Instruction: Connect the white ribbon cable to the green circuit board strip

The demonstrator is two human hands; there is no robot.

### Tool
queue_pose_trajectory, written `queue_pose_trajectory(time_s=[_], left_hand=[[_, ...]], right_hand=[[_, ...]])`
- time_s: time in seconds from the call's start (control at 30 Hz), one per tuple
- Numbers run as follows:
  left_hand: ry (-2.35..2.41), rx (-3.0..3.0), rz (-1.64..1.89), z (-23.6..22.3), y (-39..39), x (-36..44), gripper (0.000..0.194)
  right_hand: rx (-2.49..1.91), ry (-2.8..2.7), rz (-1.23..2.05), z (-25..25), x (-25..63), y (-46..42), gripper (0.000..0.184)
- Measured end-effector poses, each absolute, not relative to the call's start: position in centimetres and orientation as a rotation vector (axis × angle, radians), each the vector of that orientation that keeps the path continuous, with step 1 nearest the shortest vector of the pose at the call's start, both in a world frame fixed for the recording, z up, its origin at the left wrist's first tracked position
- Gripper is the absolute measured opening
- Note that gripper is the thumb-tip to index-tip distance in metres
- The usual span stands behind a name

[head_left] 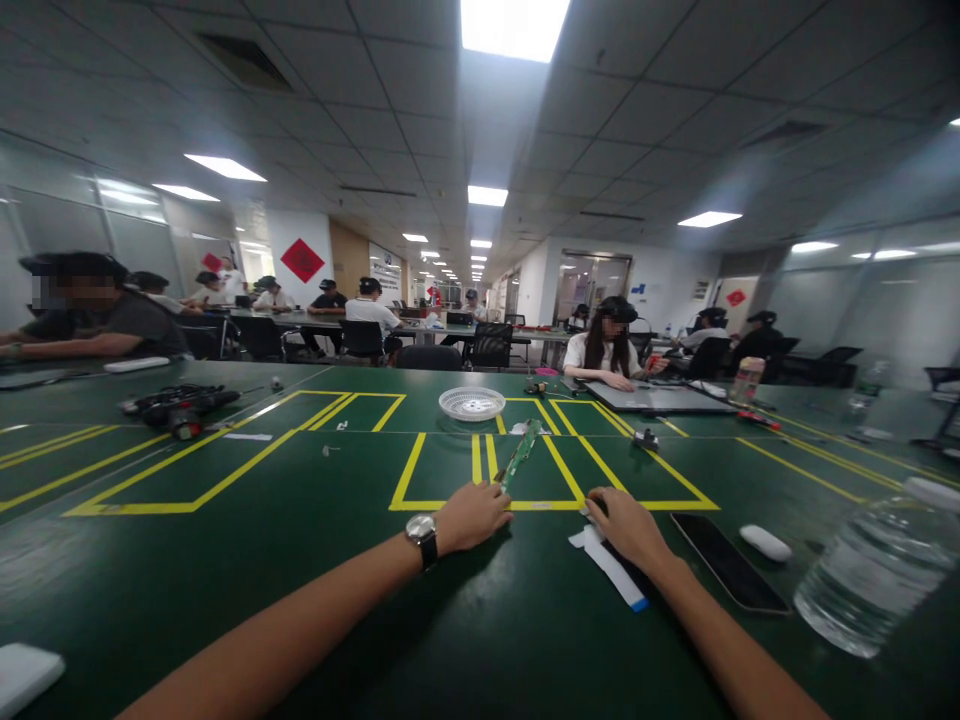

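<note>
On the green table, my left hand, with a watch on its wrist, has its fingers closed at the near end of a narrow green circuit board. The board points away from me, its far end beside a small white piece. My right hand rests farther right, fingers curled down at the upper end of a white flat ribbon cable with a blue tip. The fingertips hide exactly how the cable is gripped. Ahead of both hands is a round white plastic basket.
A dark phone, a white oval case and a large water bottle stand or lie at right. Yellow tape marks the table. Black cabled gear lies at left. A person sits opposite at a grey laptop.
</note>
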State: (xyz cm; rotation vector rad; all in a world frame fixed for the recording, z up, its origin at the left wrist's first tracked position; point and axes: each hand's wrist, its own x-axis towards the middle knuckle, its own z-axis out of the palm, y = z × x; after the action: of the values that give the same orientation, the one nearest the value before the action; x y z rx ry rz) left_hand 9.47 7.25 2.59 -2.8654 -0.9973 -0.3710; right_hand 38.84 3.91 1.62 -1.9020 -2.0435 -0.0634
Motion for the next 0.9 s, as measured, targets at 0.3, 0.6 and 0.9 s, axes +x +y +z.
queue_pose_trajectory(time_s=[0.3,0.6,0.9], left_hand=[[-1.322,-2.734,-0.49,4.2,3.6,8.3,0.047],[-1.464,-2.922,-0.514,1.8,3.9,10.4,0.042],[-2.079,-3.406,-1.409,3.6,4.8,8.5,0.035]], right_hand=[[-2.069,-2.011,-0.135,2.4,38.1,3.3,0.041],[-2.117,-2.073,-0.017,2.3,38.0,3.1,0.029],[-1.694,-1.828,0.527,2.6,35.3,2.7,0.028]])
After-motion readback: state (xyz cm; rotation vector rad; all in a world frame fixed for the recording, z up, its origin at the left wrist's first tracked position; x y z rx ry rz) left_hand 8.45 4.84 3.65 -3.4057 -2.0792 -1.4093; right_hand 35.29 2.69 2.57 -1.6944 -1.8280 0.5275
